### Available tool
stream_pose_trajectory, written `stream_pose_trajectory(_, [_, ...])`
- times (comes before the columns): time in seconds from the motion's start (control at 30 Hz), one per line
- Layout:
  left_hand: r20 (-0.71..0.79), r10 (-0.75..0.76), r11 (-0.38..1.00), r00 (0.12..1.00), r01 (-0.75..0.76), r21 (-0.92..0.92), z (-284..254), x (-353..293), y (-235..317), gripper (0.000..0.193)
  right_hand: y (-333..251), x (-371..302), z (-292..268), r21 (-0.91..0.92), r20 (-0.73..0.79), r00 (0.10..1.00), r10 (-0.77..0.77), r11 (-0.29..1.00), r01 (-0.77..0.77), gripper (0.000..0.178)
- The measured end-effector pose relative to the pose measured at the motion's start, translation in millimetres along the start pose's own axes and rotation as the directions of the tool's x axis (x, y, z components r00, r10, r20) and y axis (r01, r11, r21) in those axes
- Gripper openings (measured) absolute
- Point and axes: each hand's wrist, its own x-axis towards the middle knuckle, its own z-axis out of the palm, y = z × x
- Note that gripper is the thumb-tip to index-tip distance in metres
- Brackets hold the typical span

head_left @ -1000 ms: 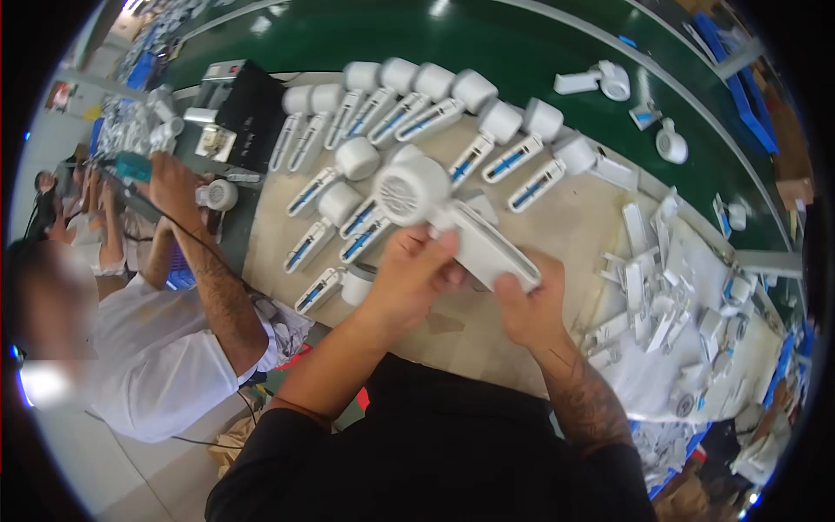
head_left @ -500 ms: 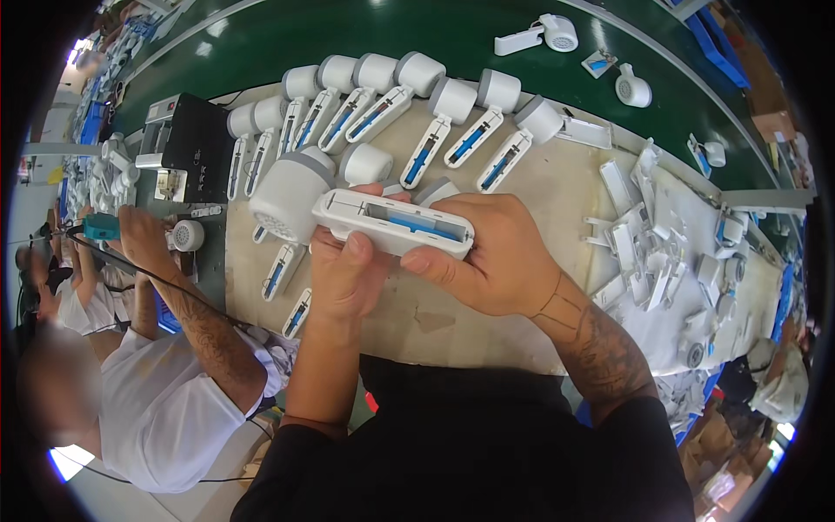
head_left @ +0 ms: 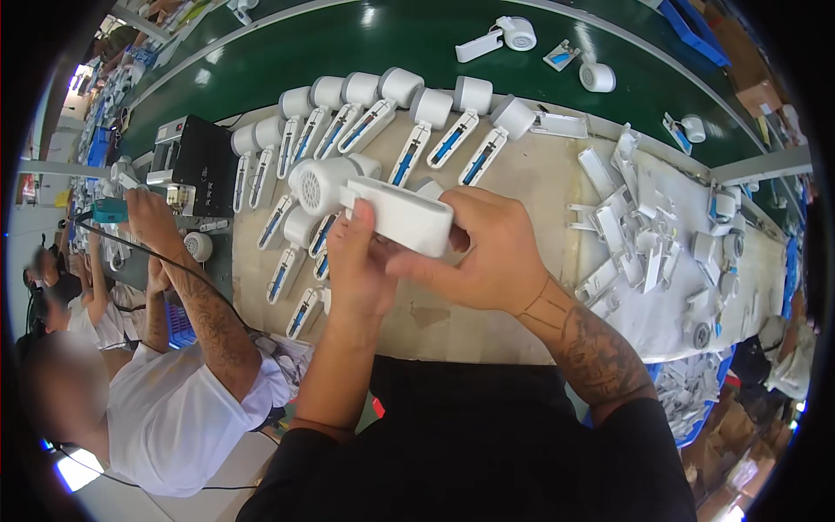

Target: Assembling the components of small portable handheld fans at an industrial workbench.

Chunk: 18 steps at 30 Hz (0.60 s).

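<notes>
Both of my hands hold a white hair-dryer-shaped device (head_left: 402, 217) above the table. Its round head with a vented grille points left, and the smooth outer side of its handle faces up. My left hand (head_left: 358, 274) is closed around the handle near the head, thumb on its near side. My right hand (head_left: 496, 248) grips the handle's right end, its thumb along the near edge. The handle's underside is hidden. Beyond my hands stand several similar devices (head_left: 426, 109) with open handles showing blue cylinders inside.
White handle shells (head_left: 622, 239) lie heaped on the table's right. A black machine (head_left: 196, 165) stands at the left back. Beside me on the left, a co-worker in a white shirt (head_left: 187, 409) holds a teal power tool (head_left: 110, 210). More devices (head_left: 519, 33) lie on the green surface behind.
The device in my hands has been rolled over: its open handle with the blue cylinder faced up before, and now the smooth side does. Its head has tilted too.
</notes>
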Motion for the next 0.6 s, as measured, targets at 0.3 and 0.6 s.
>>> stream_pose_trajectory(0.3, [-0.195, 0.307, 0.814, 0.931, -0.151, 0.561, -15.2, 4.8, 44.6, 0.037, 25.7, 13.5, 0.0, 0.468, 0.332, 0.914, 0.231, 0.802, -0.372, 0.036])
stream_pose_trajectory(0.6, [-0.109, 0.473, -0.356, 0.875, 0.302, 0.884, -106.2, -23.6, 197.0, 0.03, 231.6, 188.0, -96.7, -0.704, -0.129, 0.99, -0.062, 0.709, -0.047, 0.065])
